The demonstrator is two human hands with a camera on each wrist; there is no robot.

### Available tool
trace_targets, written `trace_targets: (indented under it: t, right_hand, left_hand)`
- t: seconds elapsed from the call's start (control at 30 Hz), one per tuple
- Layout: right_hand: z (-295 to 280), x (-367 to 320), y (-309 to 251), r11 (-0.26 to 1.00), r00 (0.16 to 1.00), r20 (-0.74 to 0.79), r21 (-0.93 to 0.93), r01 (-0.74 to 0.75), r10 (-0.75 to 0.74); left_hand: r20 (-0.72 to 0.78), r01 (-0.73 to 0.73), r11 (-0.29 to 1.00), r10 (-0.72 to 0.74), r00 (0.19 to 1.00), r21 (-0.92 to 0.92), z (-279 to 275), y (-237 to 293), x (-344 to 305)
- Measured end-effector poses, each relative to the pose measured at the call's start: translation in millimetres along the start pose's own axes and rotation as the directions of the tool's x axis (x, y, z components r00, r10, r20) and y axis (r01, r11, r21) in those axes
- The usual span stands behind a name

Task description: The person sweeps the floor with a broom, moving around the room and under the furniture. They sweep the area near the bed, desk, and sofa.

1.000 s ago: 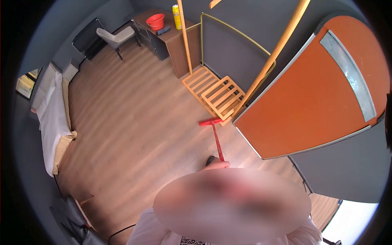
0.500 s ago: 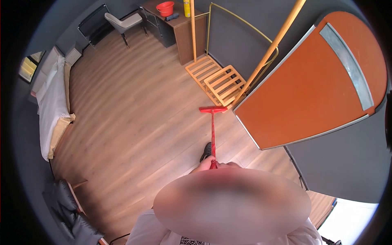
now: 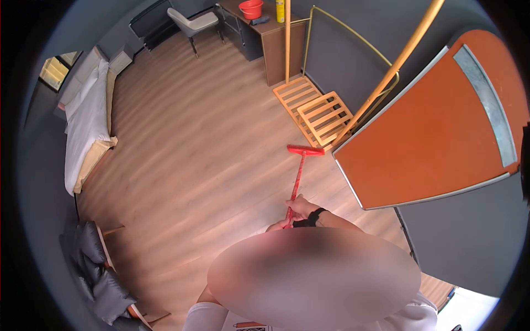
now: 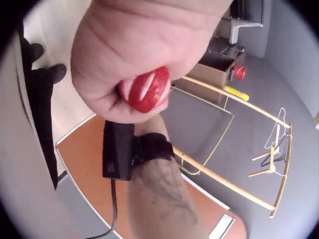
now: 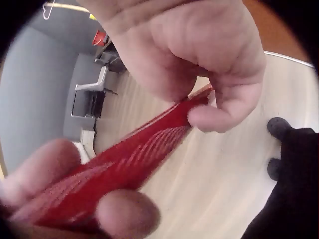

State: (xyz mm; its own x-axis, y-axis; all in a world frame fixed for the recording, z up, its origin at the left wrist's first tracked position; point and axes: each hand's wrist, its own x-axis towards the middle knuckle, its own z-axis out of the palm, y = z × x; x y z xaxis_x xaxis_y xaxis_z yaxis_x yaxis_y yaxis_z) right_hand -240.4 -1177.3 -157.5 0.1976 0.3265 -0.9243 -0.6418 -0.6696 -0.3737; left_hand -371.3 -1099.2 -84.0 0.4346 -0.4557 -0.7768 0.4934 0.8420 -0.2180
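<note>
A red T-shaped broom (image 3: 298, 176) reaches forward over the wooden floor, its wide head (image 3: 305, 150) beside the front corner of a slatted wooden rack (image 3: 326, 118). My right hand (image 3: 301, 206), a black strap at its wrist, grips the handle farther down, toward the head. Nearer my body, my left hand (image 3: 277, 225) holds the upper part. In the left wrist view the left fingers (image 4: 132, 109) curl round the red-and-white handle end (image 4: 147, 92). The right wrist view has my right hand (image 5: 199, 64) with fingers bent round the shaft (image 5: 134, 154).
An orange board (image 3: 430, 138) with a metal rim stands on the right, close to the rack's pole. Behind the rack are a brown desk (image 3: 281, 52) with a red bucket (image 3: 251, 9) and a chair (image 3: 193, 23). A bed (image 3: 91, 132) and black armchair (image 3: 102, 276) line the left.
My right hand has come into view and moved forward along the handle, ahead of the left. The broom head remains near the rack's front corner; the shoe is out of the head view.
</note>
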Motion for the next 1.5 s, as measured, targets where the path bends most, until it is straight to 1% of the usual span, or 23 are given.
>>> trace_targets:
  t: [0.03, 0.1, 0.17, 0.2, 0.3, 0.37, 0.4, 0.47, 0.63, 0.73, 0.77, 0.83, 0.97, 1.03, 1.17, 1.2, 1.23, 1.27, 1.3, 1.37, 1.4, 1.47, 1.5]
  right_hand:
    - [5.1, -3.1, -6.0, 0.997, 0.988, -0.135, -0.039, 0.066, -0.071]
    - [6.9, 14.6, -4.7, 0.998, 0.990, -0.122, -0.006, 0.070, -0.070]
    - [5.2, 28.8, -2.4, 0.970, 0.995, 0.090, -0.236, 0.065, -0.045]
    - [8.4, 29.8, 4.2, 0.970, 0.995, 0.097, -0.236, 0.052, -0.030]
    - [22.5, 28.8, 12.7, 0.978, 0.939, 0.286, -0.138, -0.157, 0.191]
    - [33.5, 21.0, 19.3, 0.984, 0.924, 0.344, -0.117, -0.136, 0.169]
    - [38.6, 4.8, 12.5, 0.991, 0.937, 0.323, -0.059, -0.123, 0.135]
    - [46.4, -19.2, -1.3, 0.992, 0.944, 0.309, 0.011, -0.123, 0.113]
    - [30.2, -36.1, -32.5, 0.995, 0.954, 0.286, 0.020, -0.097, 0.088]
    - [16.3, -19.3, -51.4, 0.999, 0.983, 0.182, 0.039, 0.009, -0.015]
    - [10.2, -9.4, -59.3, 0.997, 0.977, 0.207, 0.060, 0.044, -0.055]
    - [0.4, 26.9, -76.7, 0.999, 0.969, 0.245, -0.045, -0.012, 0.023]
    - [-0.6, 58.8, -94.4, 0.982, 0.974, 0.197, -0.170, -0.077, 0.111]
    - [3.0, 60.0, -99.0, 0.937, 0.946, 0.266, -0.339, -0.087, 0.184]
    - [26.0, 32.7, -81.1, 0.912, 0.906, 0.347, -0.401, -0.092, 0.244]
    - [26.1, 46.2, -53.7, 0.906, 0.809, 0.559, -0.415, 0.085, 0.180]
    - [25.1, 62.9, -31.8, 0.886, 0.661, 0.739, -0.386, 0.257, 0.130]
    - [37.3, 42.2, -37.9, 0.829, 0.784, 0.417, -0.518, -0.211, 0.460]
    - [38.9, 33.2, -41.1, 0.820, 0.767, 0.430, -0.531, -0.212, 0.477]
    - [42.9, 8.6, -50.9, 0.830, 0.875, 0.296, -0.526, -0.185, 0.383]
    - [44.0, -2.1, -58.9, 0.866, 0.903, 0.258, -0.459, -0.198, 0.343]
    - [39.9, -11.6, -67.1, 0.895, 0.930, 0.202, -0.395, -0.208, 0.306]
    - [41.8, -7.5, -63.5, 0.909, 0.948, 0.166, -0.368, -0.196, 0.272]
  left_hand:
    - [-0.005, -0.002, 1.000, 0.002, 1.000, -0.012, 0.6, 0.7, -3.0]
    - [-0.005, -0.025, 1.000, 0.025, 1.000, 0.009, 1.7, 0.4, -9.9]
    - [-0.050, 0.004, 0.999, -0.006, 0.999, -0.036, 4.8, 0.8, -17.8]
    - [-0.086, 0.027, 0.998, -0.033, 0.996, -0.065, 5.9, -0.2, -23.4]
    - [-0.088, 0.059, 0.996, -0.065, 0.994, -0.065, -4.0, -10.3, -43.9]
    - [-0.068, 0.057, 0.997, -0.061, 0.996, -0.055, -7.5, -12.5, -64.7]
    - [-0.069, 0.048, 0.997, -0.052, 0.996, -0.058, -4.8, -12.4, -75.3]
    - [-0.065, -0.030, 0.969, 0.047, 0.997, 0.245, 6.2, -13.0, -97.8]
    - [-0.085, -0.151, 0.951, 0.180, 0.980, 0.268, 55.9, -13.0, -100.3]
    - [-0.168, -0.216, 0.880, 0.310, 0.936, 0.423, 69.8, 1.6, -80.5]
    - [-0.145, -0.237, 0.892, 0.312, 0.939, 0.386, 68.8, 12.5, -72.1]
    - [-0.157, -0.283, 0.938, 0.316, 0.936, 0.203, 71.3, 31.6, -56.1]
    - [-0.204, -0.301, 0.949, 0.315, 0.927, 0.097, 78.3, 46.6, -38.9]
    - [-0.162, -0.249, 0.967, 0.256, 0.953, 0.063, 73.3, 45.8, -45.0]
    - [-0.231, -0.139, 0.990, 0.133, 0.964, -0.010, 51.4, 15.6, -59.1]
    - [-0.245, -0.144, 0.989, 0.149, 0.958, 0.038, 52.5, 5.9, -64.8]
    - [-0.255, -0.146, 0.986, 0.164, 0.953, 0.086, 56.8, -4.5, -72.3]
    - [-0.329, -0.109, 0.977, 0.165, 0.930, 0.184, 59.7, -13.7, -76.8]
    - [-0.312, -0.108, 0.971, 0.173, 0.934, 0.215, 75.1, -13.9, -91.4]
    - [-0.257, -0.157, 0.960, 0.216, 0.942, 0.230, 79.0, -17.4, -98.8]
    - [-0.257, -0.174, 0.959, 0.230, 0.939, 0.223, 83.4, -16.0, -103.1]
    - [-0.290, -0.211, 0.903, 0.330, 0.898, 0.374, 95.1, -16.9, -107.2]
    - [-0.293, -0.230, 0.907, 0.341, 0.893, 0.353, 95.8, -17.6, -106.6]
